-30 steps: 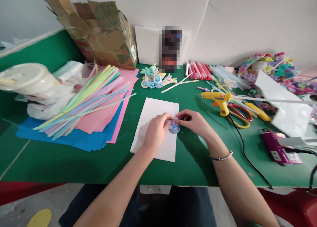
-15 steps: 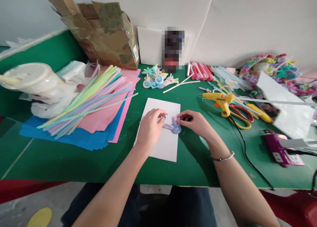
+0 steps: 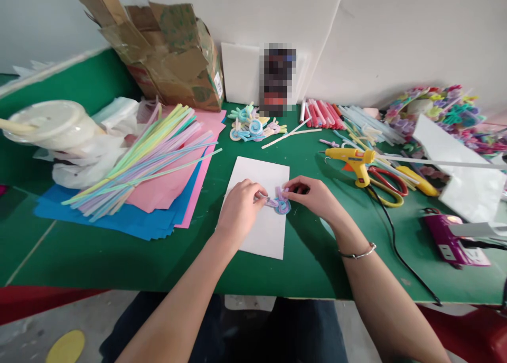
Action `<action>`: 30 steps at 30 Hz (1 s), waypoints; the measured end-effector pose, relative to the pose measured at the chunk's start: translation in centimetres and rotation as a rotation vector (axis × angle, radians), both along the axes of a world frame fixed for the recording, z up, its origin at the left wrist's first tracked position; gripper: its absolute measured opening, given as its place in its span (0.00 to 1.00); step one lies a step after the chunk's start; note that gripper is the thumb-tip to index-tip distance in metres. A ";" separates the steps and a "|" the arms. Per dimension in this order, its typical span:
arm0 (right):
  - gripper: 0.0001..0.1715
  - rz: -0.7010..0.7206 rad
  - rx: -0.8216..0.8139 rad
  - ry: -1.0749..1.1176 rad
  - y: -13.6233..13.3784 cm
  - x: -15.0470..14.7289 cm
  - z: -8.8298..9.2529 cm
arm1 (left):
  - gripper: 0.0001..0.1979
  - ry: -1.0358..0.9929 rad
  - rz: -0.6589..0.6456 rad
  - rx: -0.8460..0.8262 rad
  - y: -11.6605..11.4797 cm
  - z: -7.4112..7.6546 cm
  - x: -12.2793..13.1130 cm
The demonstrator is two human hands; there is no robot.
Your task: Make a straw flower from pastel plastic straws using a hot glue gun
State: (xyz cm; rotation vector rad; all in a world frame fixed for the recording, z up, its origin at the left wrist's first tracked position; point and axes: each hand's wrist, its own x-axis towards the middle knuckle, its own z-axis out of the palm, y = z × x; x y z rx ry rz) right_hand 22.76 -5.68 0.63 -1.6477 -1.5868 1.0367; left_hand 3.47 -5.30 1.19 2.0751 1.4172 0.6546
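A small purple and blue pipe-cleaner figure (image 3: 282, 206) is over the right half of a white board (image 3: 261, 236). It has a coiled blue-and-purple round part and purple loops sticking out up and to the left. My left hand (image 3: 242, 207) pinches the end of the left-pointing loop between thumb and fingers. With thumb and forefinger, my right hand (image 3: 307, 192) grips the upright loop at the figure's upper right. My fingertips partly hide both loops.
Bundled pastel pipe cleaners (image 3: 138, 165) lie left on pink and blue sheets. Finished coiled pieces (image 3: 253, 125) sit behind the board. On the right are a yellow glue gun (image 3: 354, 162) with a black cord, scissors (image 3: 390, 186) and a purple power strip (image 3: 451, 239).
My left hand has come down and slightly right, its fingers closing onto the figure's left loop. My right hand keeps its pinch in nearly the same place.
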 end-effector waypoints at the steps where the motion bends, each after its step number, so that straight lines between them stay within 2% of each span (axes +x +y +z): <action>1: 0.14 -0.002 0.000 0.002 0.0 0.0 0.0 | 0.05 -0.004 -0.007 0.000 0.0 -0.1 0.1; 8: 0.15 -0.025 0.008 -0.001 0.1 -0.2 -0.2 | 0.04 0.030 -0.053 0.050 -0.3 -0.4 0.7; 20: 0.19 -0.029 0.044 -0.046 0.0 -0.6 -0.3 | 0.05 0.043 -0.057 0.066 -0.2 -0.7 1.0; 30: 0.17 -0.031 0.051 -0.048 0.0 -0.7 -0.3 | 0.05 0.048 -0.054 0.021 -0.3 -0.3 1.0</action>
